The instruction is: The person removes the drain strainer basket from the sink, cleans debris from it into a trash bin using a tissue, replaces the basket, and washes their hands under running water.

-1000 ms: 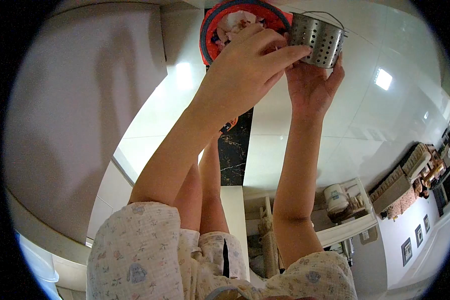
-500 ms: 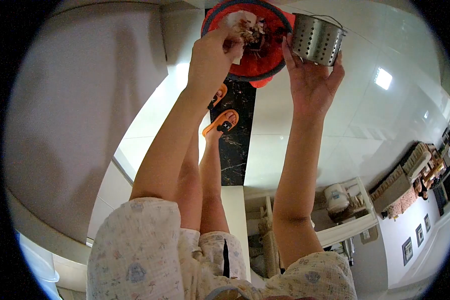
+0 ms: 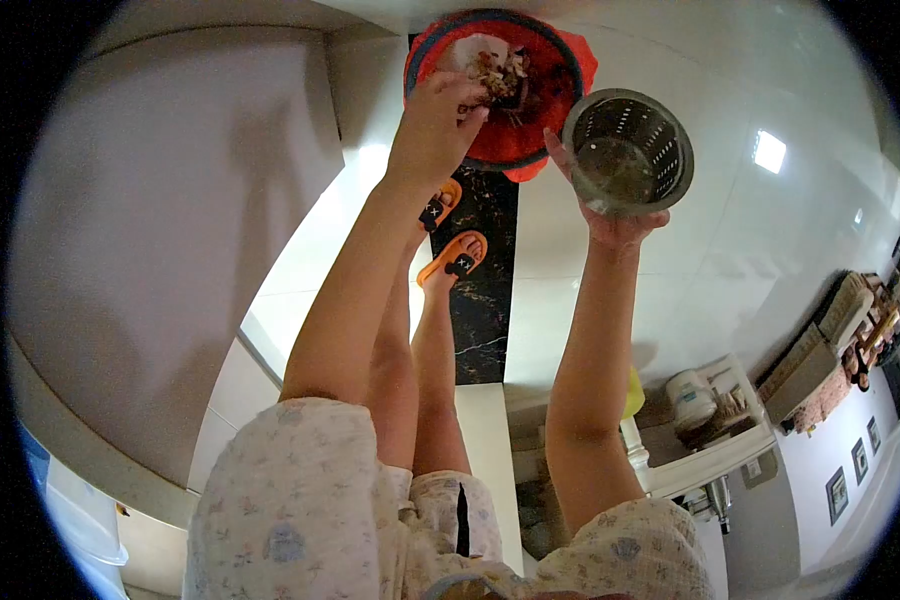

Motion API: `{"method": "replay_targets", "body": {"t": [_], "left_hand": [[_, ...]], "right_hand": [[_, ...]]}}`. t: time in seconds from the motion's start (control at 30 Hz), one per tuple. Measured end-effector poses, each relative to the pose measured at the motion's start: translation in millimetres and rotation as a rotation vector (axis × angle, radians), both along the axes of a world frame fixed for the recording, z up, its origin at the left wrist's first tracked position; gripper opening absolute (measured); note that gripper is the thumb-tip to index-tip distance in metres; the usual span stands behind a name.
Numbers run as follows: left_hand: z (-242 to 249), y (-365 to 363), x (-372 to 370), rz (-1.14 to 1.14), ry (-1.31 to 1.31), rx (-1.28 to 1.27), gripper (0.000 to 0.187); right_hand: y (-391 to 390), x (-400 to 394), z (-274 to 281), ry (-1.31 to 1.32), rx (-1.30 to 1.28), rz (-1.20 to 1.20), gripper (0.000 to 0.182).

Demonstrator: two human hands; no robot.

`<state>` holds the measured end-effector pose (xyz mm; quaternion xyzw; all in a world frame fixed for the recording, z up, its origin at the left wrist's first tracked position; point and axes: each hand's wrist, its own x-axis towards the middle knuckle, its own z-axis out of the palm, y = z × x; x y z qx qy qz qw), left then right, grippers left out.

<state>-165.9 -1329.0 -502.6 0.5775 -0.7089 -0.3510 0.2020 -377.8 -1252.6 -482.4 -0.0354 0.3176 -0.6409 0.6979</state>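
My left hand (image 3: 433, 125) is over the near left rim of a red-lined waste bin (image 3: 572, 62), its fingers loosely bent and apart, with nothing visible in them. Inside the bin lie white paper (image 3: 478, 48) and clumped food scraps (image 3: 502, 75). Held in my right hand (image 3: 618, 228) is a metal sink strainer basket (image 3: 630, 150) with perforated walls. Its round mouth faces me, and no scraps show inside. Fingers and thumb wrap its underside and left side, just to the right of the bin.
A dark marbled strip (image 3: 485, 330) crosses the glossy pale floor (image 3: 730, 230), with my feet in orange slippers (image 3: 460, 255) by it. A large pale panel (image 3: 170, 250) stands at left. A white shelf (image 3: 710, 455) holds items at lower right.
My right hand has lowered the strainer basket and turned it from side-on to mouth towards me. My left hand has moved slightly down; the white piece under its fingers no longer shows.
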Motion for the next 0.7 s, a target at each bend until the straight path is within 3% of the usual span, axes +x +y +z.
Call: {"method": "replay_targets", "body": {"t": [0.07, 0.13, 0.33, 0.43, 0.7], "left_hand": [[26.6, -4.8, 0.8, 0.033, 0.124, 0.062, 0.018], [46.8, -7.8, 2.0, 0.05, 0.247, 0.133, 0.019], [117.3, -21.5, -8.9, -0.091, 0.529, 0.009, 0.015], [138.0, -27.8, -16.0, -0.211, 0.45, -0.083, 0.015], [192.7, -8.6, -24.2, -0.216, 0.651, 0.164, 0.019]], "right_hand": [[12.7, -2.1, -15.9, -0.07, 0.082, -0.075, 0.065], [20.7, 1.8, -32.9, -0.099, 0.031, -0.111, 0.07], [21.9, 14.0, -42.9, -0.162, 0.004, -0.136, 0.071], [23.3, 19.1, -40.0, -0.179, -0.004, -0.137, 0.071], [45.2, 24.2, 0.6, -0.199, -0.1, -0.174, 0.072]]}}
